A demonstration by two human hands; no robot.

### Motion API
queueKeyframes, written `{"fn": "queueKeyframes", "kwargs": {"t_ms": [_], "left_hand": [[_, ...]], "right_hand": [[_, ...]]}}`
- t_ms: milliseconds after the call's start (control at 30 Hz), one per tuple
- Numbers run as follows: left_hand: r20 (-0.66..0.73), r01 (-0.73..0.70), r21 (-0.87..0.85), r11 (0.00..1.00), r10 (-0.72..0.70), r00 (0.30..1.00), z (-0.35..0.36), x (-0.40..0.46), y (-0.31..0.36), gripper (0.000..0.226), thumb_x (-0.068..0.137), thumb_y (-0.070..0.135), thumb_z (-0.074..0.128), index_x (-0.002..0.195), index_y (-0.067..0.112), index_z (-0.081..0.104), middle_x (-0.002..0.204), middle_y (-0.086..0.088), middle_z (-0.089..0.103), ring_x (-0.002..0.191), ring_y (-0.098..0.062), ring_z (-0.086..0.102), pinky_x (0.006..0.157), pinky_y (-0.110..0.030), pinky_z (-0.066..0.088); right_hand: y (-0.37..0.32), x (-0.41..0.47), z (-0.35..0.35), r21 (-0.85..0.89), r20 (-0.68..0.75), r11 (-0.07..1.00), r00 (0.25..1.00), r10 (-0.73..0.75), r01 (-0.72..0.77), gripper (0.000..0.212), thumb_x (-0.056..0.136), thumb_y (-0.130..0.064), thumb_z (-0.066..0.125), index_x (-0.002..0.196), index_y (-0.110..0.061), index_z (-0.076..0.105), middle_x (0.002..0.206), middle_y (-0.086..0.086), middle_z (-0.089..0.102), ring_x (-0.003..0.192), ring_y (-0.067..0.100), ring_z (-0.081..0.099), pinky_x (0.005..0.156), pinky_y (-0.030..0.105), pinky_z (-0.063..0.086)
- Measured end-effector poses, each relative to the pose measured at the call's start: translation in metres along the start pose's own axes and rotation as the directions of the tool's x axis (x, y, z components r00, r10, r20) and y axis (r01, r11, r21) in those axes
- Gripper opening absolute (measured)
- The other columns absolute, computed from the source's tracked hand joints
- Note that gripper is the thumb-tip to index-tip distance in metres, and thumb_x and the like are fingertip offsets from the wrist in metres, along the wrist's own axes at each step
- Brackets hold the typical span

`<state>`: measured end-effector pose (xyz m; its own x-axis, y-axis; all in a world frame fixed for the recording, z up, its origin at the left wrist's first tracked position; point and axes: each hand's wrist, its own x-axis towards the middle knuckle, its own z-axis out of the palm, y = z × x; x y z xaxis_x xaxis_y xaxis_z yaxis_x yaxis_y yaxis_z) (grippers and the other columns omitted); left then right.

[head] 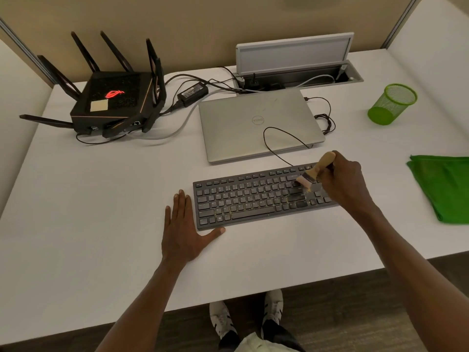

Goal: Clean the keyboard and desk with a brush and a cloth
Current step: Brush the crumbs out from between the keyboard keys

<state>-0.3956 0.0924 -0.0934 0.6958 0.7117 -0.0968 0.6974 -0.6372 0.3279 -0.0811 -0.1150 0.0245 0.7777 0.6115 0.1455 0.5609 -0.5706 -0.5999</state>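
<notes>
Over the keyboard's right end, your right hand (341,182) grips the wooden brush (316,171), bristles down on the keys. Your left hand (184,224) lies flat, fingers straight, on the table (101,212), touching the keyboard's (253,199) left edge. The green cloth (444,186) lies folded well to the right. Behind the keyboard: a closed laptop (256,123); a router (114,100) far left.
</notes>
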Motion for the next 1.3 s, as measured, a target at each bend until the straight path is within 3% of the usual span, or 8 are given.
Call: {"fn": "queueKeyframes", "kwargs": {"t_ms": [167,433,567,733,900,1033,1100,1300], "left_hand": [[0.003,0.002,-0.005,1.000,-0.002,1.000,-0.001,0.000,0.001,0.138,0.067,0.104,0.027,0.163,0.007,0.005,0.170,-0.003,-0.011,0.157,-0.015,-0.012,0.128,-0.042,-0.002],[0.003,-0.001,-0.004,1.000,0.001,1.000,0.000,0.000,0.000,0.138,0.067,0.105,0.026,0.163,0.008,0.004,0.170,-0.004,-0.009,0.157,-0.016,-0.012,0.128,-0.044,0.001],[0.012,0.004,-0.003,1.000,-0.004,1.000,0.000,0.001,-0.001,0.139,0.066,0.105,0.026,0.163,0.008,0.004,0.170,-0.003,-0.010,0.157,-0.016,-0.013,0.129,-0.045,0.002],[0.001,-0.005,-0.004,1.000,0.005,1.000,0.001,0.000,-0.001,0.138,0.067,0.105,0.026,0.163,0.008,0.005,0.170,-0.005,-0.008,0.157,-0.017,-0.011,0.128,-0.045,0.002],[-0.004,-0.003,-0.007,1.000,0.003,1.000,0.000,0.000,-0.001,0.138,0.067,0.104,0.027,0.163,0.008,0.004,0.170,-0.004,-0.009,0.157,-0.017,-0.011,0.128,-0.044,0.001],[-0.004,-0.002,-0.008,1.000,0.002,1.000,-0.001,-0.001,0.000,0.137,0.068,0.103,0.030,0.163,0.007,0.006,0.170,-0.005,-0.007,0.157,-0.017,-0.010,0.128,-0.044,0.001],[-0.001,-0.003,-0.011,1.000,0.003,1.000,-0.001,0.000,0.000,0.138,0.068,0.103,0.030,0.163,0.007,0.005,0.171,-0.005,-0.007,0.157,-0.017,-0.010,0.128,-0.044,0.001],[-0.004,-0.004,-0.006,1.000,0.003,1.000,-0.002,-0.001,0.001,0.139,0.066,0.105,0.027,0.163,0.007,0.005,0.170,-0.005,-0.008,0.157,-0.017,-0.011,0.128,-0.042,-0.001]], "right_hand": [[-0.001,-0.002,0.010,-0.031,-0.003,0.997,0.998,0.070,-0.070,0.005,0.091,-0.006,0.056,0.086,-0.004,0.057,0.067,0.003,0.060,0.056,0.012,0.056,0.045,0.015,0.033],[0.002,0.002,0.002,-0.074,-0.059,0.981,0.983,0.176,-0.180,0.014,0.088,-0.017,0.051,0.088,-0.004,0.055,0.077,0.014,0.065,0.069,0.034,0.061,0.064,0.047,0.053],[-0.005,-0.004,0.009,-0.020,-0.029,0.981,0.981,0.193,-0.194,0.014,0.092,-0.016,0.052,0.088,-0.003,0.055,0.075,0.012,0.064,0.062,0.023,0.059,0.051,0.032,0.047],[0.002,-0.008,0.001,-0.079,-0.043,0.986,0.989,0.141,-0.144,0.011,0.090,-0.008,0.052,0.080,-0.003,0.054,0.075,0.015,0.063,0.063,0.030,0.060,0.056,0.038,0.051],[-0.013,-0.007,0.003,0.048,0.040,0.993,0.993,-0.109,0.107,0.008,0.092,-0.002,0.054,0.087,-0.007,0.057,0.064,-0.005,0.059,0.056,0.007,0.056,0.047,0.012,0.037],[-0.013,-0.010,0.011,-0.006,0.190,0.944,0.927,-0.322,0.329,0.012,0.092,0.003,0.055,0.090,-0.009,0.056,0.068,0.002,0.063,0.056,0.011,0.057,0.048,0.025,0.043],[-0.009,-0.009,0.011,-0.041,0.225,0.926,0.906,-0.357,0.375,0.015,0.090,0.005,0.058,0.090,-0.010,0.055,0.069,0.004,0.064,0.056,0.018,0.059,0.048,0.030,0.043],[-0.007,-0.003,-0.008,-0.164,0.262,0.910,0.906,-0.333,0.382,0.035,0.080,0.013,0.063,0.086,-0.018,0.048,0.066,-0.005,0.051,0.055,0.017,0.048,0.050,0.018,0.030]]}}
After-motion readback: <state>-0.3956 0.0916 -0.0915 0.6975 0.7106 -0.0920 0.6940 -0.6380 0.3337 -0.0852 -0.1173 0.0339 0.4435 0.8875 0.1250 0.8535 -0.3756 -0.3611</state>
